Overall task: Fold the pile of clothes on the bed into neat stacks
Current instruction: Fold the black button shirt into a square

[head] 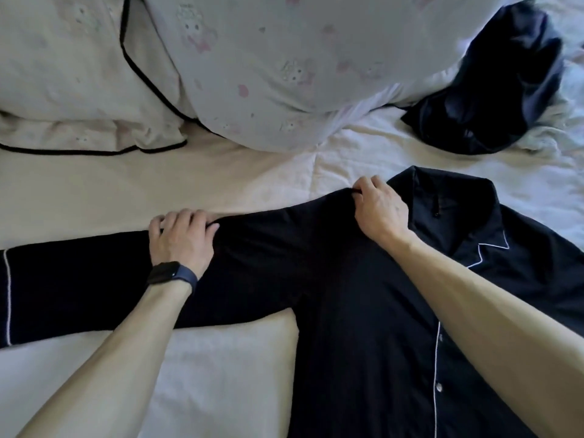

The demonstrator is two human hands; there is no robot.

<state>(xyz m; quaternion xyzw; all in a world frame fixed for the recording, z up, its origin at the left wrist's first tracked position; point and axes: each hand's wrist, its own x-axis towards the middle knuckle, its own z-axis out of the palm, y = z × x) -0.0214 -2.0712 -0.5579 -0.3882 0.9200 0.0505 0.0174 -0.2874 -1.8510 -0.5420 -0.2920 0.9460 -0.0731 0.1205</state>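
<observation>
Black fabric fills my near view: the pyjama shirt (pixel 363 311) lies front up on the bed sheet (pixel 205 374). Its hem and far side are cut off by the frame, and my forearms cover part of the chest. One sleeve (pixel 79 279) runs out flat to the left, its cuff partly out of view. My left hand (pixel 181 238), a dark watch (pixel 164 271) on the wrist, grips that sleeve with fingers curled over its far edge. My right hand (pixel 380 210) pinches the shoulder seam beside the collar (pixel 448 197), fingertips buried in cloth. Bare sheet lies open before and beyond the sleeve. Farther off sit a pillow (pixel 63 74), a duvet (pixel 300 74), and a crumpled dark garment (pixel 493 99) whose kind I cannot make out.
</observation>
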